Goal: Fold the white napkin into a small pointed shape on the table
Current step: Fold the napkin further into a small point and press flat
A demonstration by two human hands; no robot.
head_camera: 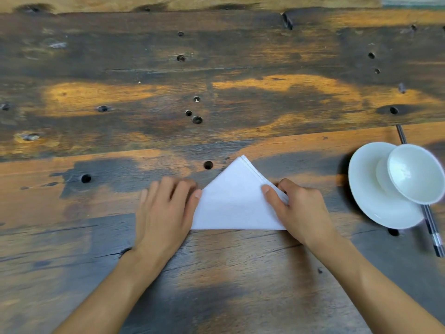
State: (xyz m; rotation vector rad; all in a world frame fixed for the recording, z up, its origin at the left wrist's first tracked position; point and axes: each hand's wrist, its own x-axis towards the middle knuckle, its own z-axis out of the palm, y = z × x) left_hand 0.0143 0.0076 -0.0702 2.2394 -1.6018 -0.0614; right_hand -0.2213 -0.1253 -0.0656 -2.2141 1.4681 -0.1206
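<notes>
The white napkin [234,203] lies on the wooden table [216,92] folded into a triangle, its point facing away from me and its long straight edge toward me. Several layers show along its right sloping edge. My left hand [166,210] rests palm down over the napkin's left corner, fingers spread on the table, thumb touching the left edge. My right hand [297,208] covers the right corner and pinches the layered right edge between thumb and fingers.
A white saucer [368,203] sits at the right with a white bowl [415,173] tilted on it. Dark chopsticks [433,230] run under them, pointing toward me. The tabletop has several knot holes, one [208,165] just left of the napkin's tip.
</notes>
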